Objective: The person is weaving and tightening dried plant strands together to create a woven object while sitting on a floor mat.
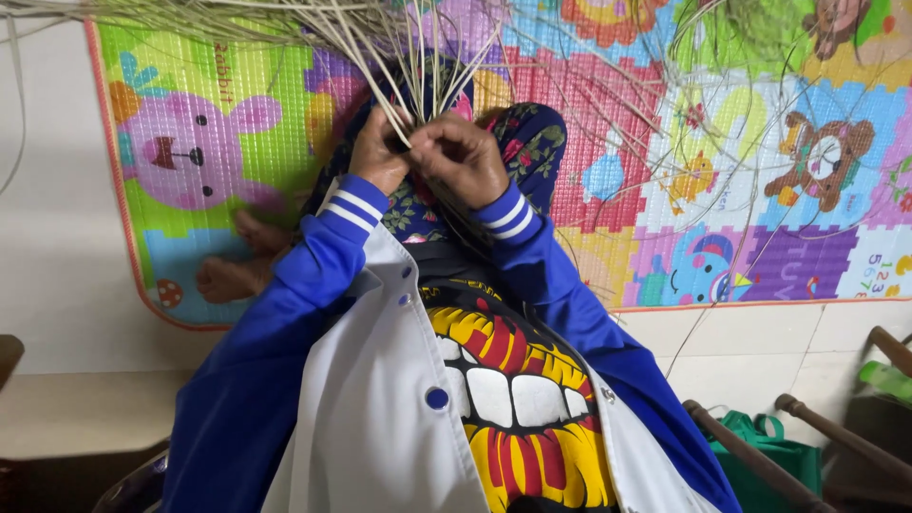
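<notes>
Straw-pale reeds pinched between both hands over the lap.

Left hand and right hand sit knuckle to knuckle, each closed on the reeds where they gather, just above the hands; from there the strands fan up and outward, well past both wrists. They look light, thin and springy, likely to kink or snap if bent sharply, so the best hold seems to be low at the gathered base, not the loose tips. Beneath the hands lies a bright play mat on the floor; bare feet rest beside the left sleeve.
</notes>
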